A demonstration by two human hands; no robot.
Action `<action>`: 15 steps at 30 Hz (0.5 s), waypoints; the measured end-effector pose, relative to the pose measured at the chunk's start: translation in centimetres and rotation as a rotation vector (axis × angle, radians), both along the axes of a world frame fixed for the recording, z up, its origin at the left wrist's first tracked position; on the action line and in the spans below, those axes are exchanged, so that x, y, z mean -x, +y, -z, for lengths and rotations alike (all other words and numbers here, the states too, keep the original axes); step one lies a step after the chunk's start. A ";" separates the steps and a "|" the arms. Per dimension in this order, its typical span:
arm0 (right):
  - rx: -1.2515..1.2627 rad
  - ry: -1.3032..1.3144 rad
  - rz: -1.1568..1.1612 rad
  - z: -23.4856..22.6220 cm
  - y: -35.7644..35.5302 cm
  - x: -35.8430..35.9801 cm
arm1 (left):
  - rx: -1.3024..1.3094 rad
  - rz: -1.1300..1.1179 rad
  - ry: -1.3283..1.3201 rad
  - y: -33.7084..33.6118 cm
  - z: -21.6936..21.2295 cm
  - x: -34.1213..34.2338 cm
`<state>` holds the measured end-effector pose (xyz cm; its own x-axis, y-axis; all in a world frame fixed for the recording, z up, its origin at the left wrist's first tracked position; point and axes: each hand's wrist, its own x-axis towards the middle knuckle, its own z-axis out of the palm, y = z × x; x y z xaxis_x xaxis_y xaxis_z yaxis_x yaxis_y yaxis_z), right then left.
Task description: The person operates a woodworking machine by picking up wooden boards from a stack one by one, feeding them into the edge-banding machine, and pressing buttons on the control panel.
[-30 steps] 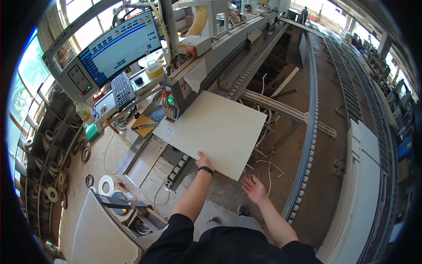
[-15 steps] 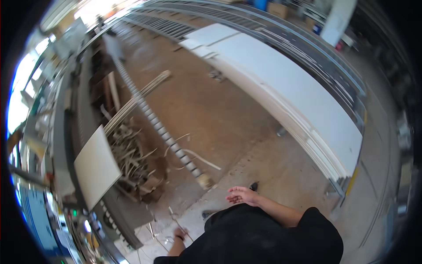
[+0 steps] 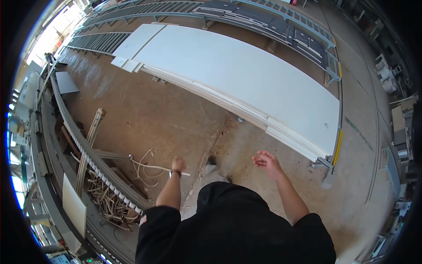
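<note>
My right hand (image 3: 268,162) is raised over the floor, its fingers apart and nothing in them. The nearest large thing to it is a long stack of white panels (image 3: 246,72), beyond the fingertips. My left hand (image 3: 179,163) hangs over the floor at the left, with a dark band on its wrist. Its fingers are too blurred and turned away to make out. A thin pale edging strip (image 3: 158,167) on the floor appears behind that wrist; I cannot tell whether the hand touches it.
Left runs a long machine conveyor (image 3: 72,123), with a pale board (image 3: 74,204) leaning on it and a heap of offcut strips (image 3: 110,198) beside it. Roller conveyors (image 3: 99,42) stand at the back, one bearing dark panels (image 3: 263,22). A yellow-edged frame end (image 3: 337,147) is at right.
My view has swung right, so the white stack sits more central and the conveyor further left. My left hand has come up and forward; my right hand has lifted away toward the stack.
</note>
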<state>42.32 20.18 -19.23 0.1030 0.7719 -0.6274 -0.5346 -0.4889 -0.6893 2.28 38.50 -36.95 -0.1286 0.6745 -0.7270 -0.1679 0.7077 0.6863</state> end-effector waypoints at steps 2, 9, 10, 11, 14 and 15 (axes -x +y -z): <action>0.017 -0.010 0.061 0.7 2.8 -1.9 | -0.011 0.062 0.007 9.0 -0.4 -5.4; 0.144 -0.497 0.037 9.0 6.7 -9.4 | 0.253 0.027 -0.257 29.2 3.7 -23.3; 0.230 -0.637 -0.041 11.0 5.1 -12.2 | 0.349 0.029 -0.220 30.4 2.8 -27.7; 0.218 -0.719 -0.031 12.2 3.6 -13.8 | 0.332 0.012 -0.237 32.1 3.3 -30.4; 0.337 -0.905 -0.095 12.5 7.9 -17.4 | 0.246 0.013 0.184 35.5 5.6 -33.1; 0.389 -0.985 -0.141 12.3 9.7 -18.8 | 0.266 -0.018 0.390 36.1 6.0 -33.7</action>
<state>61.13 29.91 -31.50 0.6246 0.5806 -0.5223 0.2509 -0.7825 -0.5698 36.03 74.57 -42.92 -0.4367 0.4661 -0.7695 0.0523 0.8671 0.4955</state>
